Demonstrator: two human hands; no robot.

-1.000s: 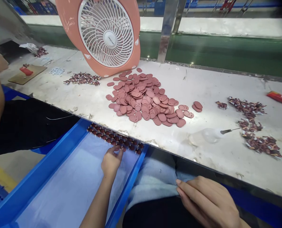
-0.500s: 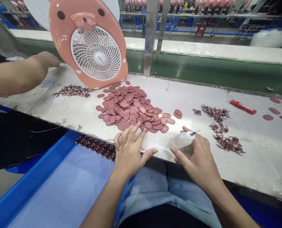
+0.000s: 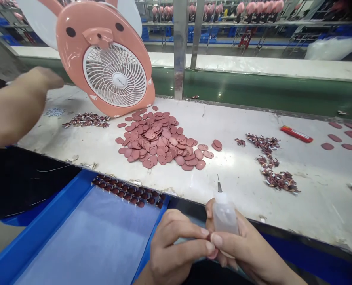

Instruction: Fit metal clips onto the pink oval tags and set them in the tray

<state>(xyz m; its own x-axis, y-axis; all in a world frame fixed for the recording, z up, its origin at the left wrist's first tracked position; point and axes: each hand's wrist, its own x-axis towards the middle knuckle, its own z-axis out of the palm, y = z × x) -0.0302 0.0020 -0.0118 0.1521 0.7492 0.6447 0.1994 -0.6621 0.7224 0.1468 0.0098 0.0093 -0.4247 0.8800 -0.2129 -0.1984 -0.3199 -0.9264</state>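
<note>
My left hand (image 3: 178, 245) is closed in a pinch on a small reddish oval disc (image 3: 213, 254), mostly hidden by fingertips. Against it, my right hand (image 3: 238, 245) brings its thumb to the same spot while its fingers wrap a translucent squeeze bottle (image 3: 225, 215). The bottle stands nearly upright, and its thin needle tip points up. Both hands are close together in front of the bench's near edge. Beyond them, a heap of matching oval discs (image 3: 160, 138) lies on the white bench (image 3: 241, 178); some show small holes.
A pink animal-shaped fan (image 3: 116, 79) stands behind the heap. Small dark-and-white parts (image 3: 279, 180) lie right, near a red box cutter (image 3: 296, 134). At lower left, a blue tray (image 3: 83, 237) holds rows of dark pieces. Another person's arm (image 3: 18, 103) reaches in from the left.
My left hand has left the heap's edge and come back toward me with a disc. My right hand has lowered and turned the bottle from lying sideways to needle-up. Both hands now meet.
</note>
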